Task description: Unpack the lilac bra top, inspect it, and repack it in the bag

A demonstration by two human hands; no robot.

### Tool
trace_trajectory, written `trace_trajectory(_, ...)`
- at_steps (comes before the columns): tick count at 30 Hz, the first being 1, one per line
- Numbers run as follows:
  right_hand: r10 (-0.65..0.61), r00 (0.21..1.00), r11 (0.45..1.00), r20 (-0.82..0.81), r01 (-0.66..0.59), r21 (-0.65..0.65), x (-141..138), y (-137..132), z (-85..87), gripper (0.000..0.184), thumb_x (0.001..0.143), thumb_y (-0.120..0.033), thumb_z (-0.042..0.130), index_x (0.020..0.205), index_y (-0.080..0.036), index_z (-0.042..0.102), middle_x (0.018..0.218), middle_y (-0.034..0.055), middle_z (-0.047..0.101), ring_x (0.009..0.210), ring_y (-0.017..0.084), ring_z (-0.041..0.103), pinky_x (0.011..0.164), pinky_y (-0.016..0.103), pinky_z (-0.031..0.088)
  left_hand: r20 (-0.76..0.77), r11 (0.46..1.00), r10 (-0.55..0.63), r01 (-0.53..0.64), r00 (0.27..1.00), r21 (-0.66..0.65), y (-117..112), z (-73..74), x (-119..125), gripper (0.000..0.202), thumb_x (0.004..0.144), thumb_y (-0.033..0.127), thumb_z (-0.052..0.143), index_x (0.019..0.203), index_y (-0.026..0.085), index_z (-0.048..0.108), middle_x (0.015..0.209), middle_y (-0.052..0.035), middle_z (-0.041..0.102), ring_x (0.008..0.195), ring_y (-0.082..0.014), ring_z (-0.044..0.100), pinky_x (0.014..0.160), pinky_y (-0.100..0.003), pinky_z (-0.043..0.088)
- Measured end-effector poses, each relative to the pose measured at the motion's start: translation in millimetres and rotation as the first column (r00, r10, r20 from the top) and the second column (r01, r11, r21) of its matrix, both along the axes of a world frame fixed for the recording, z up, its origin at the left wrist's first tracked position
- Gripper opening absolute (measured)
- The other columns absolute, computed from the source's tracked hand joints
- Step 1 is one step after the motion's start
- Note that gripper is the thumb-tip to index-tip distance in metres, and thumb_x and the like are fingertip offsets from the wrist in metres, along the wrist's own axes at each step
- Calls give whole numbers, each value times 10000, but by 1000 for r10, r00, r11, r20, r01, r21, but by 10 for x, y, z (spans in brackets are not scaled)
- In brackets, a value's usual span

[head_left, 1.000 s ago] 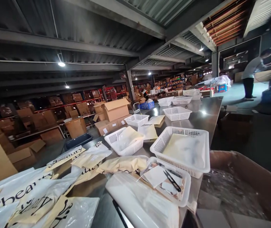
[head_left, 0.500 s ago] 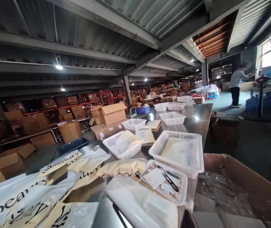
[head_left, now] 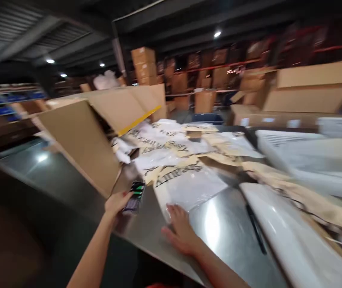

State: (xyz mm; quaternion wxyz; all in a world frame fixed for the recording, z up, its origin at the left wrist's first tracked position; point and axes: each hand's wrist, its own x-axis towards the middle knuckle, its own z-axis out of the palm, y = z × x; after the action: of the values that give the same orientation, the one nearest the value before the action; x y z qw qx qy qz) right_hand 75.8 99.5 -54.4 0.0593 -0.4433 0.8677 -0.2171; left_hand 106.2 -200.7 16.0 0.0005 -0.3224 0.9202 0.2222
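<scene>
My left hand grips the edge of a phone with a lit, partly blurred screen, low over the metal table. Fingers apart, my right hand reaches over the table, its fingertips at the near corner of a clear plastic bag with black lettering on a cream band. Whether they press on the bag I cannot tell. Behind it lie several more such printed bags, overlapping in a loose pile. A black pen-like object rests to the right of my right hand.
An opened cardboard box stands at the left on the table. To the right lie clear plastic sleeves, with a white perforated basket behind. Several cartons and shelves fill the background.
The view has swung left and down, bringing the opened box and both my hands into sight, the left with the phone. The scissors' basket and the distant person are out of view.
</scene>
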Motion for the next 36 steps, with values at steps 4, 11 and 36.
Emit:
trace_trajectory(4, 20, 1000, 998, 17, -19, -57, -113, 58, -41, 842, 976, -734, 194, 1601, -174, 256, 1508, 59, 147, 1404, 221, 161, 1225, 470, 284, 44, 991, 75, -79, 996, 112, -251, -174, 366, 410, 991, 500, 467, 1037, 152, 680, 1087, -95, 679, 1052, -219, 625, 967, -431, 476)
trace_trajectory(11, 21, 994, 994, -105, -32, -106, -43, 121, -11, 784, 995, -699, 146, 1577, -202, 319, 1478, 54, 222, 1373, 201, 208, 1166, 416, 371, 146, 964, 99, -131, 984, 230, -270, -118, 92, 596, 982, 627, 371, 995, 122, 687, 867, -78, 689, 778, -189, 658, 789, -369, 532)
trace_trajectory(36, -67, 950, 983, -303, 12, -181, -88, 201, 64, 665, 1026, -624, 185, 1498, -216, 416, 1423, 32, 328, 1351, 210, 210, 1066, 363, 309, 280, 995, 88, -97, 956, 19, -40, 31, 71, 751, 624, 870, 578, 1024, 246, 700, 1066, -120, 720, 1076, -369, 647, 878, -414, 493)
